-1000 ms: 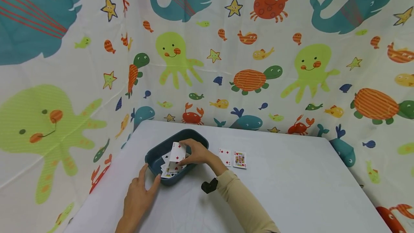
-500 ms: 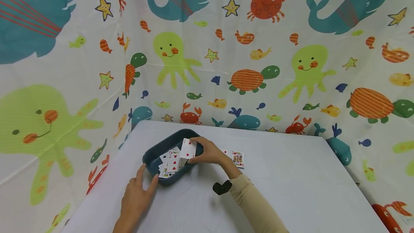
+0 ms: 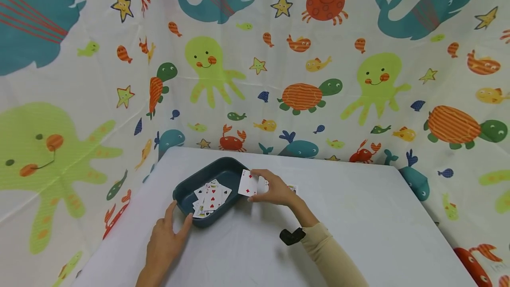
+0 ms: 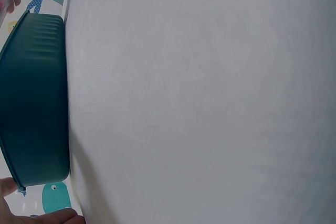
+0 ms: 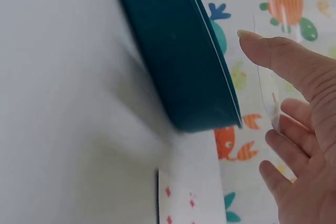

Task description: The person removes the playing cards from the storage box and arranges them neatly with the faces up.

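My right hand (image 3: pixel 272 188) pinches a white playing card (image 3: pixel 247 183) with red diamonds between thumb and fingertips, over the right end of a dark teal plastic bin (image 3: pixel 185 186). Its fingers cover part of the card. In the right wrist view, that hand (image 5: pixel 310 114) is above the table beside the bin (image 5: pixel 184 61). My left hand (image 3: pixel 163 240) touches the bin's near left corner, thumb and forefinger spread along the rim. The left wrist view catches only its fingers (image 4: pixel 55 217) below the bin (image 4: pixel 34 98). Several loose playing cards (image 3: pixel 212 198) lie overlapping inside the bin, a hearts card uppermost.
Right of the bin, a diamonds card (image 5: pixel 178 203) lies on the white table (image 3: pixel 358 225). A face card (image 3: pixel 292 188) lies beside it, partly behind my right hand. A patterned sea-animal curtain (image 3: pixel 247 83) hangs behind and to the left.
My right hand has lifted the diamonds card off the pile and carried it rightward to the bin's right edge, uncovering the hearts card. My left hand keeps its place at the rim.
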`<state>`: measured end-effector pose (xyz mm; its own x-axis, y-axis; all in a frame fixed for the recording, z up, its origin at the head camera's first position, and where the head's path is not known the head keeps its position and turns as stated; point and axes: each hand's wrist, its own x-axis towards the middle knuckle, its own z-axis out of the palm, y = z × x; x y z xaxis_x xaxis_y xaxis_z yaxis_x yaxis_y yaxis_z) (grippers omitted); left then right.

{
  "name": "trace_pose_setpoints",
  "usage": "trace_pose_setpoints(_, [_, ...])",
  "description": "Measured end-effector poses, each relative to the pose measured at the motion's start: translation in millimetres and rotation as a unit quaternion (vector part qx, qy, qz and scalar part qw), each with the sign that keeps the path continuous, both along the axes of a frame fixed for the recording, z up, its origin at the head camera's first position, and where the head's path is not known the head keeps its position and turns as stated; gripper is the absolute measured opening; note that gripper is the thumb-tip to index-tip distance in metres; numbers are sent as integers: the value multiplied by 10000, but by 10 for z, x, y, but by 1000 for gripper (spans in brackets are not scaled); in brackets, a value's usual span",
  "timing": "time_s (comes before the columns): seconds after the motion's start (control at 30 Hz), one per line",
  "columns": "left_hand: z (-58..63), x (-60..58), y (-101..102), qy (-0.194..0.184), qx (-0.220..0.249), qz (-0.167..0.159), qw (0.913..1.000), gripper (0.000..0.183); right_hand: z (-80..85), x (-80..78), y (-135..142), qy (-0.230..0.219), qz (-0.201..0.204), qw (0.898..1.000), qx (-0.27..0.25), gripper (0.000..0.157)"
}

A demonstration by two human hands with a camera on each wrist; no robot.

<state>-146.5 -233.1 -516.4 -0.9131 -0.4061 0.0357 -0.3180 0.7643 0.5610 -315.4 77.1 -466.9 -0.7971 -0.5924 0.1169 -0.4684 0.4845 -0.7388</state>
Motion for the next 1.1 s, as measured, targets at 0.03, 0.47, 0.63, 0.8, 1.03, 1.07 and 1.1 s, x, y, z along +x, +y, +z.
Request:
trace_pose_setpoints(0.03, [0, -5, 3, -9, 5, -8, 10000, 86, -4, 3, 51, -16, -38, 10000, -27, 86])
trace_pose_setpoints(0.47, [11, -5, -13, -39, 69, 17, 10000, 87, -84, 30, 648, -6, -443, 9990, -47, 85])
trace_pose_setpoints(0.63, [-5, 14, -42, -60, 143, 44, 9999, 88, -128, 17, 842, 46, -495, 9987, -50, 84])
trace_pose_setpoints(0.8, [-19, 0, -33, -40, 138, 19, 9999, 88, -187, 25, 1082, -83, -748, 9971, 104, 85])
trace_pose_setpoints(1.03, [-6, -21, -19, 17, 73, -36, 10000, 88, -262, 22, 1407, -198, -1043, 9936, 379, 88])
trace_pose_setpoints(1.07, [-1, -23, -15, 20, 77, -52, 10000, 88, -273, 18, 1449, -197, -1061, 9933, 416, 88])
trace_pose_setpoints(1.1, [0, -26, -11, 20, 78, -58, 10000, 87, -288, 11, 1489, -204, -1074, 9930, 453, 88])
